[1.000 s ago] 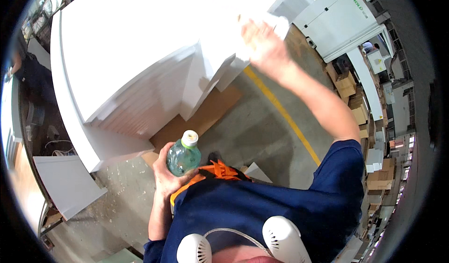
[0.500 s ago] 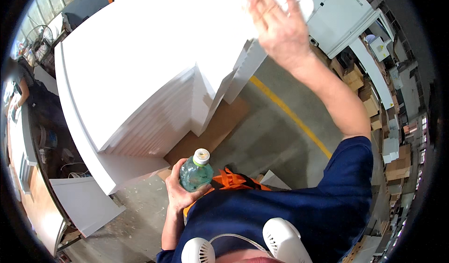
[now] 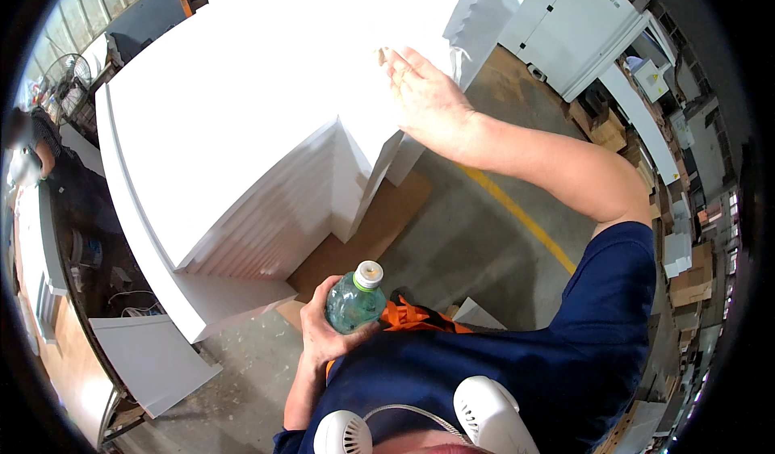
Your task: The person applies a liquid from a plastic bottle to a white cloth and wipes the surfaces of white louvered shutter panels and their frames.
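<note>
My left hand (image 3: 321, 330) is wrapped round a clear green-tinted plastic bottle (image 3: 352, 305) with a white cap, held upright close to my body. Out at arm's length, my right hand (image 3: 432, 107) presses a white cloth (image 3: 459, 63) onto the top of a large white panelled cabinet (image 3: 242, 123). Only a crumpled edge of the cloth shows beside the hand; the rest merges with the glaring white surface. Below the top, the cabinet has a ribbed, curved front (image 3: 266, 200) and a stepped inner corner.
Brown cardboard (image 3: 387, 220) lies under the cabinet on the grey floor, near a yellow line (image 3: 517, 212). A white machine housing (image 3: 565, 30) and cardboard boxes (image 3: 609, 129) stand on the right. At far left, a person (image 3: 48, 147) is beside a workbench (image 3: 77, 357); a loose white panel (image 3: 153, 365) leans nearby.
My right hand has swept left and nearer across the cabinet top with the cloth, uncovering its far right corner. The left hand and bottle have shifted slightly right.
</note>
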Demonstrator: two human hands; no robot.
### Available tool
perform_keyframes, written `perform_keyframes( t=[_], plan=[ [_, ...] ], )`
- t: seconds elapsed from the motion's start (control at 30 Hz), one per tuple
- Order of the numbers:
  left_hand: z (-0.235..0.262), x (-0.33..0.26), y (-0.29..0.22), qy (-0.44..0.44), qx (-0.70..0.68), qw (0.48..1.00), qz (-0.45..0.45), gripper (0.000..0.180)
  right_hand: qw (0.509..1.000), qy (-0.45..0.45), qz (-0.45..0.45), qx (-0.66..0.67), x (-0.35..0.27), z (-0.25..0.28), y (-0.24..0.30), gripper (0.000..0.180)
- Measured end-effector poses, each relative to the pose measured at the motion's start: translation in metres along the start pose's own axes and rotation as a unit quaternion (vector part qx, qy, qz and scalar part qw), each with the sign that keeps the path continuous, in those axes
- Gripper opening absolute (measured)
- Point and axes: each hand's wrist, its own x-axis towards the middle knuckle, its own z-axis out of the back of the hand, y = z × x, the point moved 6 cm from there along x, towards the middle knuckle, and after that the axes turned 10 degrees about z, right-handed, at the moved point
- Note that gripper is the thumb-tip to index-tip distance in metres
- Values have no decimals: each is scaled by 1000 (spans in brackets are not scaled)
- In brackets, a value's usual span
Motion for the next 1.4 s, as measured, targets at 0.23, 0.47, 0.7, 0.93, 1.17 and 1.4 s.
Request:
perform_keyframes(
  t=[0.23,0.47,0.7,0.93,1.17,1.4],
  plan=[
    [-2,-4,1,17,17,1000,-12,73,995,-84,-60,-20,-3,-3,-12,48],
    [0,-6,13,22,-6,1000,14,75,889,-360,-261,113,-64,-14,-24,40],
    [-11,3,4,-15,-8,1000,9,77,812,-505,-215,199,-41,-85,65,40],
    [-45,-2,-2,-149,-134,977,73,76,647,-674,-233,270,-35,-66,-15,38],
    [-69,-11,-23,-263,-143,952,61,76,606,-711,-201,296,-18,-90,10,42],
    [-81,-14,-26,-281,-170,943,45,76,643,-688,-199,272,-6,-119,76,33]
  ],
)
